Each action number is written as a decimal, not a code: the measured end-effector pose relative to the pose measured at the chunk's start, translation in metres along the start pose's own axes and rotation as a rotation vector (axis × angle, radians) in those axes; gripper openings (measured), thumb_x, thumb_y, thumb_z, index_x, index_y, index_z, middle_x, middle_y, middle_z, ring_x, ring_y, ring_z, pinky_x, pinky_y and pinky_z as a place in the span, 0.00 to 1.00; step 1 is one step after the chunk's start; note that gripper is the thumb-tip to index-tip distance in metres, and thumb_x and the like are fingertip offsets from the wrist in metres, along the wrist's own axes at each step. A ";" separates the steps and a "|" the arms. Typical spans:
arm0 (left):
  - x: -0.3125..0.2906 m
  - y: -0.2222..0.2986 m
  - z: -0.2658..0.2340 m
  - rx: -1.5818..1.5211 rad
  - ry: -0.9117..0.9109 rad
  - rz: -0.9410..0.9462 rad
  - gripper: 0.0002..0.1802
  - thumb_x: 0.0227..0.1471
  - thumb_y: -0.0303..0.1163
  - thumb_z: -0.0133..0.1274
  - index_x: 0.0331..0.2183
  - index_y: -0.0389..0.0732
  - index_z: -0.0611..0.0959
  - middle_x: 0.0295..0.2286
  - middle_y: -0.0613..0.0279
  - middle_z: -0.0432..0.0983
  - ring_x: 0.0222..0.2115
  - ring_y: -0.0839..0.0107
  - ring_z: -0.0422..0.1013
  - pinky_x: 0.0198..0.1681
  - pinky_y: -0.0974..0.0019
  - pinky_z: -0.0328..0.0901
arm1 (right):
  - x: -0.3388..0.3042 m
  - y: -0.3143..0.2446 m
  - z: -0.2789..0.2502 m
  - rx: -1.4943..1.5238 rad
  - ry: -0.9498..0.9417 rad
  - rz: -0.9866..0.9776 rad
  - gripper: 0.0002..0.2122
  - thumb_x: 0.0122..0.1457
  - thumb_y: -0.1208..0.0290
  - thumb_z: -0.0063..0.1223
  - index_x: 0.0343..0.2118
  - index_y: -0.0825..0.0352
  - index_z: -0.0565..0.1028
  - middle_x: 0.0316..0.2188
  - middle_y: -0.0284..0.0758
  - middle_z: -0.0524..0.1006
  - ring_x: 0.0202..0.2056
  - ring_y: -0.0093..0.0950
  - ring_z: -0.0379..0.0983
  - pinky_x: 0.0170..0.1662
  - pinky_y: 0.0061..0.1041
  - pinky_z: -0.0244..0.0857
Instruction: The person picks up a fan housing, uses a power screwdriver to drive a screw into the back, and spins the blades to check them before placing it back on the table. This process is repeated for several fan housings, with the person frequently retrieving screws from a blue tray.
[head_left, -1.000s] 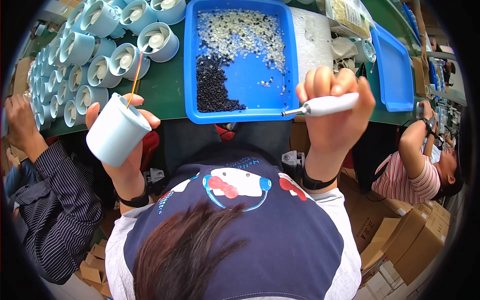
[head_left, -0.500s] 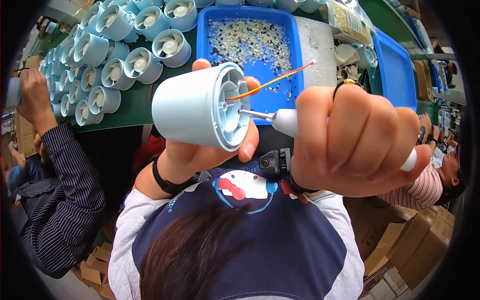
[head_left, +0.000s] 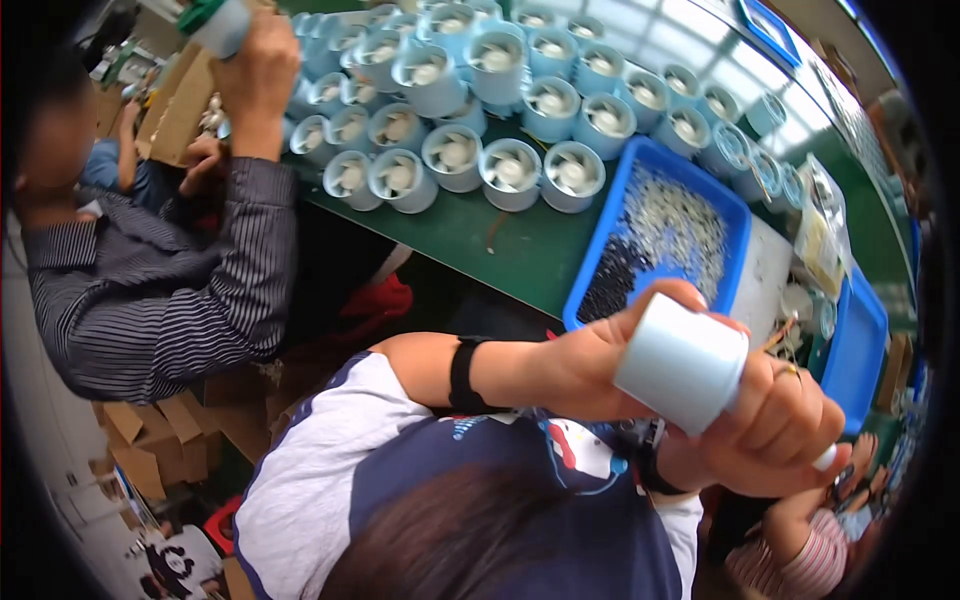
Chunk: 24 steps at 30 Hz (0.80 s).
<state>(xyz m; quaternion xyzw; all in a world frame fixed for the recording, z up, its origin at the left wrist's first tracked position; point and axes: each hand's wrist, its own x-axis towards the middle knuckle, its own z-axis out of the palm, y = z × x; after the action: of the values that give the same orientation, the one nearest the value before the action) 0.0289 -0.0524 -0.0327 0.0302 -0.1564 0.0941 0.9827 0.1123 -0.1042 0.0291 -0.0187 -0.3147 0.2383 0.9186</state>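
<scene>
My left hand (head_left: 592,362) is wrapped round a light-blue round fan housing (head_left: 682,362), held tilted in front of my chest. Its closed outer side shows now; the inside and the wires are out of sight. My right hand (head_left: 775,425), closed in a fist, sits right against the housing's lower right side. From that fist pokes the white end of a screwdriver (head_left: 824,458). The fingers and the housing hide its metal shaft, so whether the tip touches the housing I cannot tell.
Many light-blue fan units (head_left: 510,172) stand on the green table (head_left: 450,240). Beyond my hands lies a blue tray (head_left: 735,275) of small clear and black parts. Another blue tray (head_left: 862,350) is at the right. A co-worker in a striped shirt (head_left: 170,290) lifts a cup-shaped item (head_left: 222,28) at the left.
My view has swung left, so hands and housing appear farther right and lower. The housing's open side has turned out of view, with the screwdriver's shaft now hidden.
</scene>
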 end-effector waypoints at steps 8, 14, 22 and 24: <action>0.015 -0.003 0.008 0.340 -0.223 0.081 0.20 0.51 0.39 0.42 0.47 0.58 0.61 0.50 0.66 0.53 0.50 0.68 0.53 0.47 0.62 0.56 | 0.015 -0.026 0.001 -0.051 -0.088 0.144 0.17 0.52 0.65 0.35 0.08 0.55 0.52 0.02 0.21 0.53 0.03 0.13 0.43 0.11 0.09 0.47; 0.020 0.006 0.010 0.338 -0.196 0.014 0.19 0.52 0.40 0.40 0.47 0.57 0.60 0.50 0.66 0.53 0.51 0.68 0.52 0.47 0.63 0.56 | 0.009 -0.031 -0.035 -0.043 -0.349 0.122 0.14 0.55 0.60 0.36 0.19 0.63 0.62 0.16 0.25 0.68 0.15 0.16 0.61 0.21 0.11 0.56; 0.011 0.047 0.026 0.790 0.180 0.018 0.29 0.50 0.42 0.46 0.51 0.44 0.57 0.45 0.59 0.61 0.44 0.70 0.61 0.47 0.66 0.57 | 0.016 -0.049 -0.025 -0.742 -0.268 0.012 0.14 0.48 0.58 0.52 0.26 0.65 0.68 0.29 0.34 0.70 0.16 0.22 0.61 0.17 0.18 0.56; 0.008 0.043 0.031 0.948 0.225 0.071 0.30 0.50 0.43 0.47 0.51 0.43 0.57 0.44 0.58 0.62 0.43 0.69 0.61 0.47 0.66 0.57 | 0.015 -0.035 -0.028 -1.296 -0.521 -0.027 0.21 0.39 0.61 0.61 0.35 0.68 0.70 0.34 0.39 0.71 0.23 0.28 0.69 0.23 0.21 0.64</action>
<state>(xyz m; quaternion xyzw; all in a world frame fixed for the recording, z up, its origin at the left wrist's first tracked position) 0.0182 -0.0112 0.0003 0.4589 0.0098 0.1911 0.8677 0.1540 -0.1255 0.0215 -0.5011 -0.6035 -0.0123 0.6201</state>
